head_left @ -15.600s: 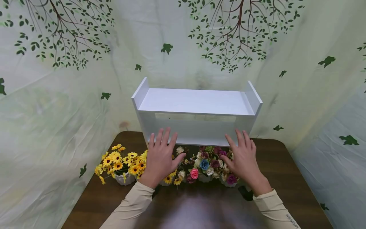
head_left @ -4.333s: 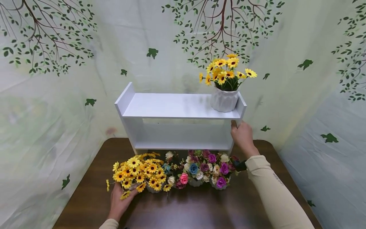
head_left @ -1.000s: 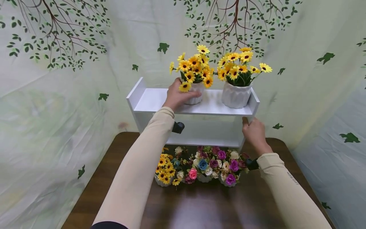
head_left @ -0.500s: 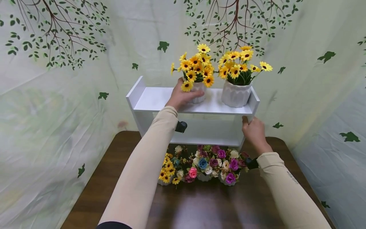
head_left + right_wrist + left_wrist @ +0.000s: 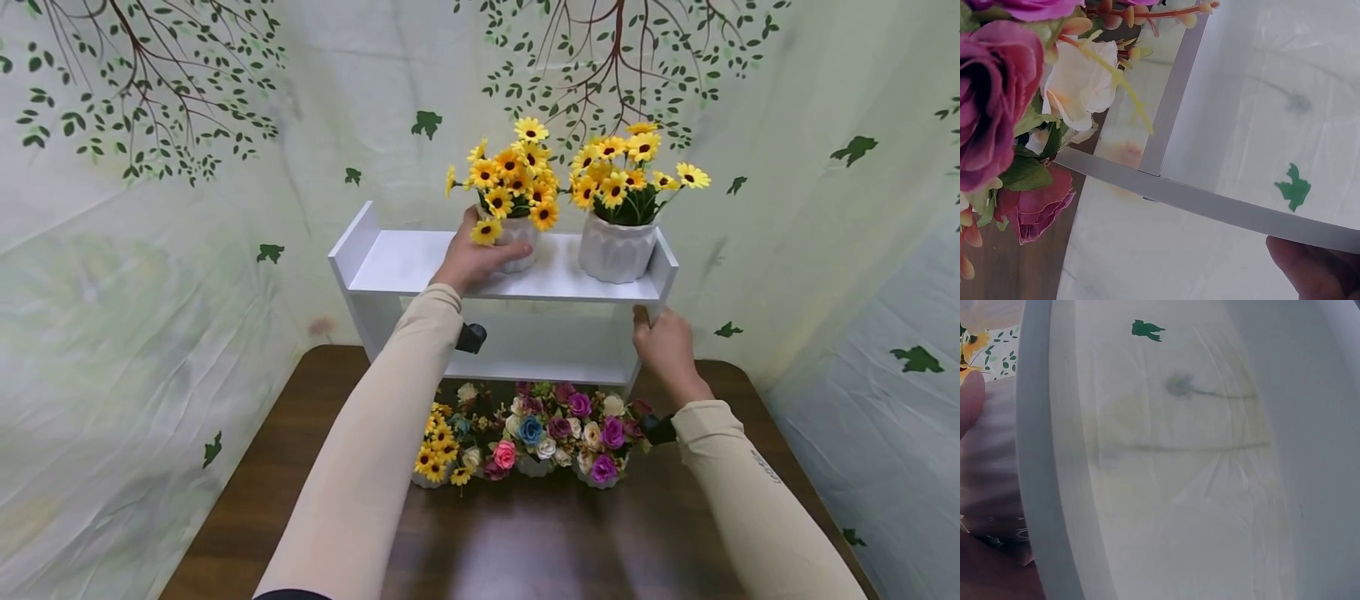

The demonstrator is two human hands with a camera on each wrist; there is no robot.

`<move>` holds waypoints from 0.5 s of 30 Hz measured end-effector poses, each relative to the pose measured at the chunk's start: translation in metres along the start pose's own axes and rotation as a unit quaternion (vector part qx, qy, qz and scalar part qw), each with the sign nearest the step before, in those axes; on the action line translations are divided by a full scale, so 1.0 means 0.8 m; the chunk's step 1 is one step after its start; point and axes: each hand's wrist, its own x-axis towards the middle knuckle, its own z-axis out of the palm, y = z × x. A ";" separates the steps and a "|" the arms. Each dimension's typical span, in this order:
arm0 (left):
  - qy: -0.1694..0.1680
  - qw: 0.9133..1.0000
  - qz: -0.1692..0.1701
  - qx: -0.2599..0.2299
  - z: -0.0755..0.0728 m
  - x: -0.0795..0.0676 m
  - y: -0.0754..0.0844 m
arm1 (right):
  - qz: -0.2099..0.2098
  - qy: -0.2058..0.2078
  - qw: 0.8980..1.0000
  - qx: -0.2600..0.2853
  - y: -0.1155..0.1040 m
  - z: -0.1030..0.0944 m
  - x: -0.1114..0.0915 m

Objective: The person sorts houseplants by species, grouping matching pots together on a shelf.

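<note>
My left hand (image 5: 472,257) holds a white ribbed pot of yellow daisy-like flowers (image 5: 517,232) at the white shelf unit's (image 5: 405,257) top board. Its thumb lies across the front of the pot; the far fingers are hidden. To the right, a second white pot with similar flowers (image 5: 617,252) stands upright by the right end panel. Below that pot, my right hand (image 5: 666,350) grips the unit's right side panel. In the right wrist view, fingers (image 5: 1310,269) touch that panel's edge (image 5: 1229,214). The left wrist view shows the held pot (image 5: 991,456) only partly.
On the brown table (image 5: 517,546), in front of the unit, stand pots of mixed roses (image 5: 558,429) and a pot of yellow flowers (image 5: 437,446), partly behind my left sleeve. The lower board (image 5: 540,367) sits just above them. A leaf-patterned cloth (image 5: 225,300) hangs behind.
Both hands were open before an unloaded top board. Later one pot stood there while my left hand was at a yellow-flower pot on the table. That pot is now up on the top board's level.
</note>
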 end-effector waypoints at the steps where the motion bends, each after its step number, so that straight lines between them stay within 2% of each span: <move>1: 0.000 1.000 0.002 -0.004 0.000 0.000 -0.001 | 0.000 -0.001 1.000 0.000 0.000 0.000 0.000; 7: -0.009 1.000 -0.003 -0.001 -0.005 -0.005 0.000 | 0.007 -0.005 1.000 -0.001 -0.001 0.001 -0.003; 11: -0.013 0.997 0.000 0.075 -0.015 -0.015 0.000 | 0.018 -0.009 1.000 -0.001 0.001 -0.001 -0.004; 15: 0.008 0.990 0.012 0.141 -0.035 -0.038 -0.006 | 0.009 -0.005 1.000 -0.002 0.001 -0.002 -0.003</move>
